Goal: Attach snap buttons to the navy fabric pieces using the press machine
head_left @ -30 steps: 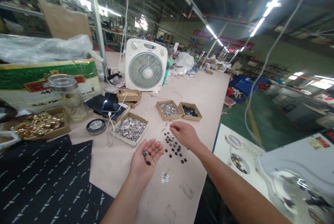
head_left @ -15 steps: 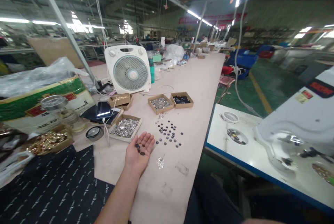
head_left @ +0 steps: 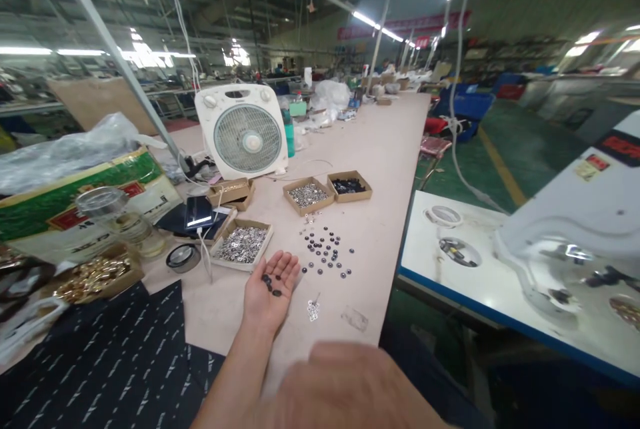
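My left hand (head_left: 270,296) rests palm up over the table, slightly cupped, with several small black snap buttons (head_left: 269,282) lying in it. My right hand (head_left: 345,389) is at the bottom of the view, close to the camera and blurred by motion; its fingers cannot be made out. Just right of my left fingertips, dark snap buttons (head_left: 327,252) are scattered on the table. Nearer to me lies a little cluster of silver ring-shaped pieces (head_left: 313,310). A box of silver snap parts (head_left: 243,244) stands beyond my left fingers.
Two cardboard boxes of silver (head_left: 307,196) and black parts (head_left: 349,186) sit farther back. A white fan (head_left: 245,132) stands behind them. Left are a phone (head_left: 199,212), a tape roll (head_left: 183,257), gold pieces (head_left: 93,276) and dark printed fabric (head_left: 105,362). A white machine (head_left: 565,216) stands right.
My right hand has come into view from the bottom edge, rising in front of the camera. My left hand stays palm up with the buttons. The view has shifted slightly.
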Motion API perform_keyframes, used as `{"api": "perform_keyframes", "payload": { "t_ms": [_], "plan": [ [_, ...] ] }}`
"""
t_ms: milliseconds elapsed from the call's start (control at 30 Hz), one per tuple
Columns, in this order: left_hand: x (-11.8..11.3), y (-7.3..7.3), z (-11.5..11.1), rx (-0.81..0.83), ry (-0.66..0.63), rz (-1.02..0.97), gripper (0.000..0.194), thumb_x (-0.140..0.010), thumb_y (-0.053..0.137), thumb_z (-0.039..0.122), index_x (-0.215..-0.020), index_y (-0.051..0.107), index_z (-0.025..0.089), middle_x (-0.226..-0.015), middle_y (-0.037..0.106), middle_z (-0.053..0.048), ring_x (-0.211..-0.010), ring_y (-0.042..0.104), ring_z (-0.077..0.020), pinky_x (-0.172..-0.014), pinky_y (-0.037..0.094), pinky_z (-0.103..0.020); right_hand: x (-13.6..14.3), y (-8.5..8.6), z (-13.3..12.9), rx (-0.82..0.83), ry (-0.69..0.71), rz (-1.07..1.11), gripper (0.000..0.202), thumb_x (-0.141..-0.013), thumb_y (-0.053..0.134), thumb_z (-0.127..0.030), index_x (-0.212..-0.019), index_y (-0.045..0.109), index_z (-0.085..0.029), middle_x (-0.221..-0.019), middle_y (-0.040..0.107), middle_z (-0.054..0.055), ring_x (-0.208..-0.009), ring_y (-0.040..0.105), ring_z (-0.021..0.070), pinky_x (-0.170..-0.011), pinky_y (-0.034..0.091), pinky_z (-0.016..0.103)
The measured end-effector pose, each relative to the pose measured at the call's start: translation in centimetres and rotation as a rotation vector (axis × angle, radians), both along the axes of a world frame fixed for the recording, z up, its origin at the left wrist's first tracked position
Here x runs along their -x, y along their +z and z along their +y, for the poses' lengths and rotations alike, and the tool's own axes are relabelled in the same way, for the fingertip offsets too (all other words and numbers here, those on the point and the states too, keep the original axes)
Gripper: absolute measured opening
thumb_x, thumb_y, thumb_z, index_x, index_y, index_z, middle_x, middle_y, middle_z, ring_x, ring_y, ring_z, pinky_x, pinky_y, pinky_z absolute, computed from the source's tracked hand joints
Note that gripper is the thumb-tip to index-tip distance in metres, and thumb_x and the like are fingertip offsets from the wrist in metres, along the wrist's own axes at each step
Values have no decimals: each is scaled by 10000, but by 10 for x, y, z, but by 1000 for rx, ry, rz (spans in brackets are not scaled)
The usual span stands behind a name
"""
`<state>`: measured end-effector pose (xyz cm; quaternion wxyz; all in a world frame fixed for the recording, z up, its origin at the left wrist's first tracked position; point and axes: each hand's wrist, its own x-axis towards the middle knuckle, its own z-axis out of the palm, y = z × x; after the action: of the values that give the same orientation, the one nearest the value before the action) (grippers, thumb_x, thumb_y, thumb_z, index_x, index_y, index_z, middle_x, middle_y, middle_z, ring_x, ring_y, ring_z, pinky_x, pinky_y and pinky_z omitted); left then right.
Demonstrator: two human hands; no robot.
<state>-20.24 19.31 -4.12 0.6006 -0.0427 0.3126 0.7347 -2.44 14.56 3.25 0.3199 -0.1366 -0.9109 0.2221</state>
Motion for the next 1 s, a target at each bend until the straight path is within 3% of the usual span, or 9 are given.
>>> {"api": "perform_keyframes", "payload": {
  "t_ms": [67,100,167,233,300,400,533,767,1000],
  "plan": [
    [1,0,-1,12,0,-23,279,-967,450,249,-966,674,82,-950,713,-136,-947,703,-237,-868,595,-373,11,5,37,18,-99,-70,280,-890,611,-343,-1135,692,-453,-1014,734,-29,-949,675,196,-759,543,330],
    [1,0,-1,15,8,-36,281,-969,445,247,-974,672,80,-950,712,-135,-939,704,-232,-865,596,-368,16,6,61,24,-155,-109,262,-905,586,-314,-1129,712,-367,-1031,732,9,-945,675,195,-798,528,329],
    [0,0,0,17,26,-54,280,-966,454,253,-994,668,74,-970,707,-145,-949,703,-241,-864,598,-374,24,1,116,87,-385,-296,224,-906,577,-296,-1059,735,-255,-1070,721,48,-953,671,191,-846,497,304],
    [-1,0,1,21,33,-71,269,-955,479,259,-1007,665,71,-1000,702,-158,-976,699,-259,-875,595,-392,31,-11,172,157,-562,-529,313,-872,622,-375,-1132,710,-225,-1192,678,78,-1012,658,222,-834,491,299],
    [-1,0,2,34,27,-90,254,-944,504,255,-1015,665,73,-1013,700,-163,-981,698,-265,-885,592,-399,37,-26,219,195,-692,-675,568,-820,656,-537,-1268,631,-189,-1282,624,133,-1096,626,284,-858,486,337],
    [-1,-1,3,44,27,-109,242,-935,517,248,-1019,671,81,-1015,701,-162,-985,696,-268,-894,588,-400,49,-41,264,193,-696,-748,790,-727,661,-704,-1297,587,-161,-1311,598,170,-1151,590,325,-883,475,364],
    [1,-3,4,37,24,-131,237,-928,527,244,-1024,676,87,-1021,702,-164,-995,694,-270,-907,582,-408,64,-48,282,160,-660,-779,690,-716,636,-740,-1093,673,-164,-1206,656,151,-1083,620,301,-824,478,327],
    [6,2,2,54,57,-129,246,-934,514,249,-1004,686,87,-996,709,-159,-965,703,-255,-886,592,-393,77,-56,271,131,-574,-695,725,-672,653,-782,-1056,659,-167,-1138,670,141,-1018,628,289,-781,473,316],
    [17,5,3,17,101,-142,261,-939,506,245,-973,691,64,-973,710,-158,-956,704,-261,-869,597,-385,85,-55,261,139,-499,-643,473,-775,707,-538,-1064,661,-167,-1123,672,114,-993,628,246,-800,455,293]
  ]
}}
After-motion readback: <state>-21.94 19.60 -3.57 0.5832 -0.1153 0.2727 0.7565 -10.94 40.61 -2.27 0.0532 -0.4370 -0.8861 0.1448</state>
